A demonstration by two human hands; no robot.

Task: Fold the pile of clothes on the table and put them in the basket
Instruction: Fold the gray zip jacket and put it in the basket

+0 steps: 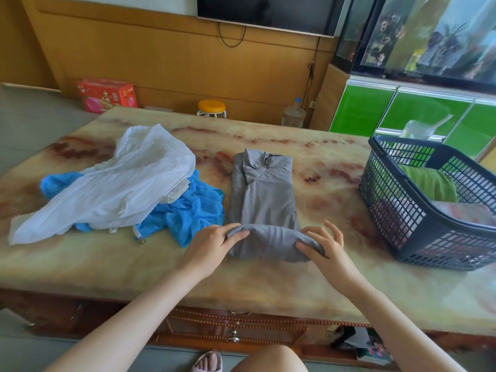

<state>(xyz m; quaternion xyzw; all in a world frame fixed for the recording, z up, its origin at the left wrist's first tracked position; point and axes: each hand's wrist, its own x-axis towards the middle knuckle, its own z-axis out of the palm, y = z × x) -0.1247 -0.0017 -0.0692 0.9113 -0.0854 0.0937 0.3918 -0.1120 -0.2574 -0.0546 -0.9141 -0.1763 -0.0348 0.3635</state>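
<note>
Grey shirt [261,200] lies flat near the middle of the marbled table [268,285], already narrowed into a long strip, collar pointing to 12 o'clock, hem end toward 6. We note the hem end is raised off the tabletop and curled back over the strip in a soft roll. Left hand [212,248] pinches the roll's 9 o'clock corner, thumb on top and fingers curled beneath the cloth. Right hand [326,248] pinches the 3 o'clock corner between thumb and forefinger; its other fingers stand spread and lifted clear of the fabric. At 9 o'clock from the shirt, just beside it, sits the unfolded heap: a white garment [120,183] spread loosely over a crumpled blue garment [193,213], the blue edge close to the shirt's side; we cannot tell whether they touch. At 3 o'clock, well apart from the shirt, a dark mesh basket [397,210] stands on the table's edge with a green cloth [429,183] inside. Beyond the table at 12 o'clock we log an orange-topped stool [211,107], a large water bottle [294,114] to its 3 o'clock, and a red box [107,95] off at 10 o'clock.
</note>
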